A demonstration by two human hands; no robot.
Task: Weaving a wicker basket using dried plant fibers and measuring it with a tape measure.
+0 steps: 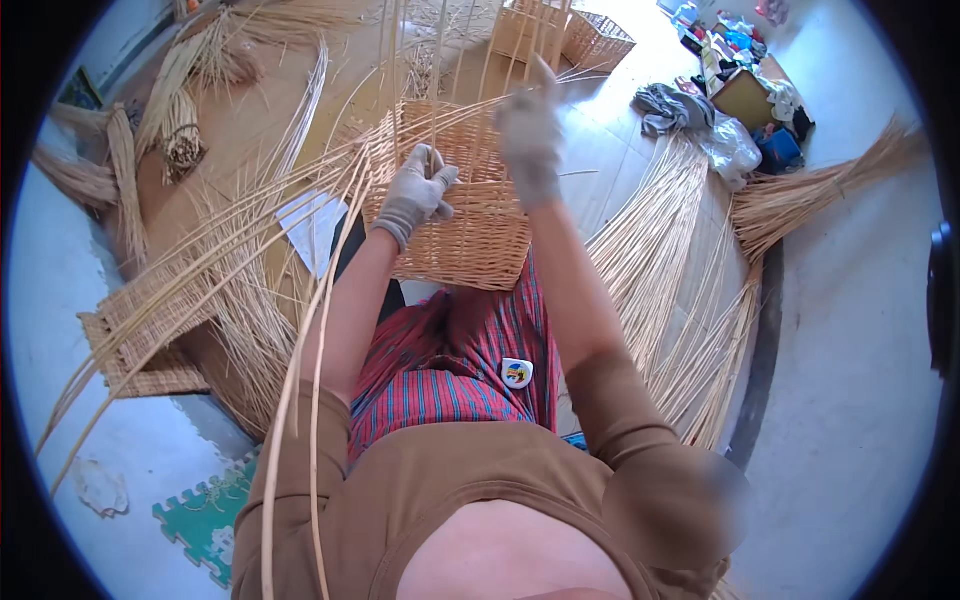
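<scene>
A half-woven wicker basket (460, 245) stands in front of my lap, with upright cane stakes (437, 60) rising from its walls. Grey-white work gloves cover both hands. My left hand (415, 192) is closed at the basket's near upper edge, thumb and fingers pinching beside a stake. Raised over the basket's right side, my right hand (530, 135) looks closed and is somewhat blurred; whatever is in its fingers cannot be made out. Long loose cane strands (300, 215) run from the basket's left side past my left forearm.
Bundles of cane lie left (182, 140) and right (660, 240), with another bundle (830, 190) by the right wall. Woven panels (150, 320) rest at left. A finished-looking basket (597, 42) stands at the back. Cloth and bags (735, 140) are piled back right.
</scene>
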